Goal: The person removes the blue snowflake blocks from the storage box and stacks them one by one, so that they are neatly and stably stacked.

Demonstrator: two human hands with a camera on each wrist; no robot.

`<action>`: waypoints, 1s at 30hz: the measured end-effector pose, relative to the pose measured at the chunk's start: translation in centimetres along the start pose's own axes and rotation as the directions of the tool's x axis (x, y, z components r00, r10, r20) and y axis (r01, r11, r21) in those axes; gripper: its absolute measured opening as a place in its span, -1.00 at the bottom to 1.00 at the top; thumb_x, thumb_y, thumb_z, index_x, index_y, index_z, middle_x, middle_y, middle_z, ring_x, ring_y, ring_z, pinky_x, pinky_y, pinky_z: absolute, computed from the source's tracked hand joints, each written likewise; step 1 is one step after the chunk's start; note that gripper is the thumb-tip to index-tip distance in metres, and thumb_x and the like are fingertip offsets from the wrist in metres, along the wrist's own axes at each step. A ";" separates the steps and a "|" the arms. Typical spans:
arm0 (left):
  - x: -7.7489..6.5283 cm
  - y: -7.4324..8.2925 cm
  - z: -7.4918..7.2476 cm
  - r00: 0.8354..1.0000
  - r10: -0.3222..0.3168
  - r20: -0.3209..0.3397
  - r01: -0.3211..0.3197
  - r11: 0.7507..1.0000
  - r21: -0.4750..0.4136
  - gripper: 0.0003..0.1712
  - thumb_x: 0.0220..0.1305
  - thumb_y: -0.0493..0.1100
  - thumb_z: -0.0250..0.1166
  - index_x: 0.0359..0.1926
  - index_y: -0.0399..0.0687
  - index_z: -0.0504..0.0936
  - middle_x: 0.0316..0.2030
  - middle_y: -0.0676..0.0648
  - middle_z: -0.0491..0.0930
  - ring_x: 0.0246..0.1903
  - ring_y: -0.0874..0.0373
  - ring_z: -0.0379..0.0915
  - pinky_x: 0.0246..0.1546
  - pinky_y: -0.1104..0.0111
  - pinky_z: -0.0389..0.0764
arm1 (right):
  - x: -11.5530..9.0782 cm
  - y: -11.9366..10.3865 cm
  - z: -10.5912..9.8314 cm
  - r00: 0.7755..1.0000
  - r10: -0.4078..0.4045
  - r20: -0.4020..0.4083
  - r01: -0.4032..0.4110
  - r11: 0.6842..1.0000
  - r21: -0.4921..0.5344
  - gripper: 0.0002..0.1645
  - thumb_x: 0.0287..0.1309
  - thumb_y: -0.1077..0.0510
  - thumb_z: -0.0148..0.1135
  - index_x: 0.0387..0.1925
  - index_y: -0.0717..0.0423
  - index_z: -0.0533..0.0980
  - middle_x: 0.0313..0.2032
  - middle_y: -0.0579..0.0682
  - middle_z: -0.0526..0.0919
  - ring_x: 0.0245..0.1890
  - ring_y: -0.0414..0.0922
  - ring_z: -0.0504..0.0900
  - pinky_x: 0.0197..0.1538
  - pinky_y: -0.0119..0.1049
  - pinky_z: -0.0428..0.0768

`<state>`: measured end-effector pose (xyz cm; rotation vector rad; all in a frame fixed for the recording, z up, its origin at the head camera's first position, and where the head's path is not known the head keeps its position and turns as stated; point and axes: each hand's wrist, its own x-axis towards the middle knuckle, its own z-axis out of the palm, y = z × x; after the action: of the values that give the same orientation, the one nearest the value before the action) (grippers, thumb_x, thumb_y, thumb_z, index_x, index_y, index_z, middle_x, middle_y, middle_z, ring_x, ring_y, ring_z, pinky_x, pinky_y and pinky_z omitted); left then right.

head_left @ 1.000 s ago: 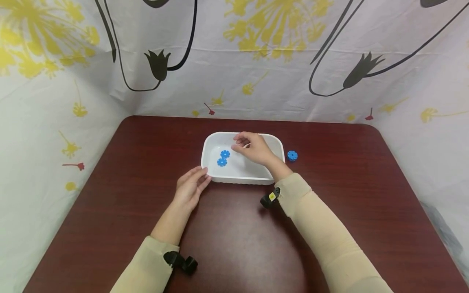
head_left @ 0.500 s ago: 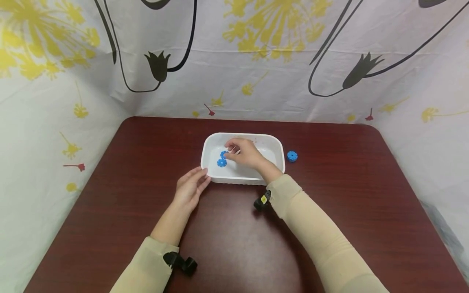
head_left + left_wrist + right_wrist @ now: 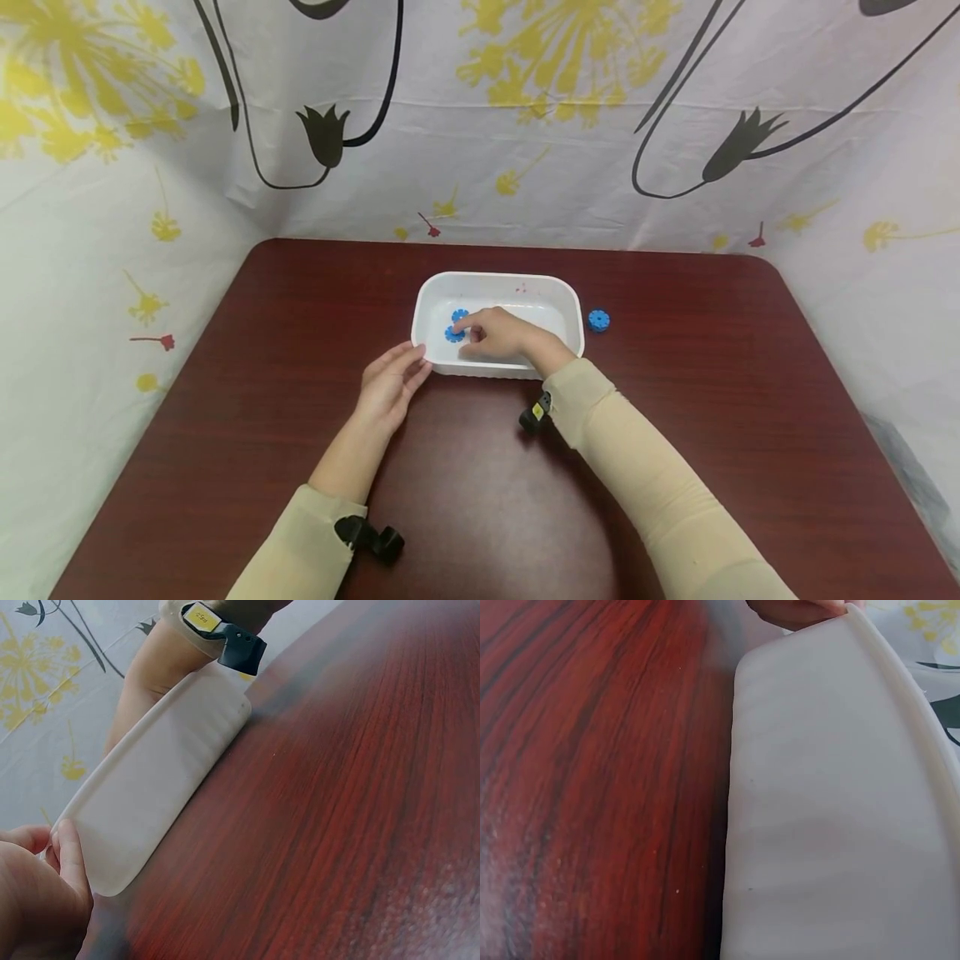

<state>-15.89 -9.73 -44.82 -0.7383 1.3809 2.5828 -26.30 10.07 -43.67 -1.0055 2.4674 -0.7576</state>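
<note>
A white plastic tray (image 3: 551,315) stands on the table with two blue notched discs at its left, like snowflake building pieces. The farther disc (image 3: 460,316) lies just behind the nearer disc (image 3: 452,336). My left hand (image 3: 387,387) pinches the tray's near left corner at the rim; the left wrist view shows its fingers on the tray wall (image 3: 142,795). Inside the tray, my right hand (image 3: 498,333) reaches over from the right, index fingertip at the nearer disc and thumb apart below it. In the right wrist view the tray wall (image 3: 832,795) hides the right hand.
Just right of the tray, another blue notched piece (image 3: 598,320), thick like a stack, lies on the dark red-brown table (image 3: 675,375). A printed white cloth (image 3: 570,183) hangs behind the table's far edge. Black wrist cameras sit on both sleeves.
My right hand has moved left and toward the near side inside the tray, its index finger coming down to the nearer disc. The left hand stays at the corner.
</note>
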 end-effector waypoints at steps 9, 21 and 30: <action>-0.1 0.1 -0.1 1.000 -0.012 -0.015 0.012 1.000 0.003 -0.76 0.32 -0.36 0.34 -0.04 -0.20 0.51 -0.29 -0.05 0.55 -0.31 0.22 0.57 0.01 0.38 0.71 | -1.3 1.1 -0.8 0.998 0.019 -0.054 -0.021 0.999 -0.042 -0.69 0.18 0.13 0.45 -0.04 0.12 0.69 -0.44 -0.07 0.65 -0.38 -0.18 0.54 -0.16 -0.28 0.59; -0.2 0.3 0.0 1.000 -0.012 -0.014 0.012 1.000 -0.003 -0.76 0.32 -0.38 0.34 -0.06 -0.20 0.50 -0.34 -0.03 0.57 -0.34 0.23 0.58 -0.01 0.39 0.72 | -2.5 2.7 -1.7 0.978 0.150 -0.146 -0.149 0.989 0.018 -0.67 0.14 0.18 0.50 -0.08 0.19 0.63 -0.36 0.00 0.60 -0.29 -0.09 0.53 -0.12 -0.24 0.58; -0.1 0.2 0.0 1.000 -0.013 -0.012 0.013 1.000 0.008 -0.74 0.31 -0.36 0.35 -0.03 -0.21 0.50 -0.28 -0.05 0.55 -0.30 0.21 0.57 0.01 0.38 0.72 | -2.0 2.9 -1.3 0.972 0.185 -0.144 -0.188 0.982 -0.007 -0.64 0.16 0.17 0.48 -0.04 0.23 0.63 -0.34 0.02 0.62 -0.27 -0.08 0.51 -0.11 -0.24 0.55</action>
<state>-15.88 -9.85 -44.62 -0.7605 1.3837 2.5658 -27.17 13.73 -44.15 -0.7353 2.6508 -0.7676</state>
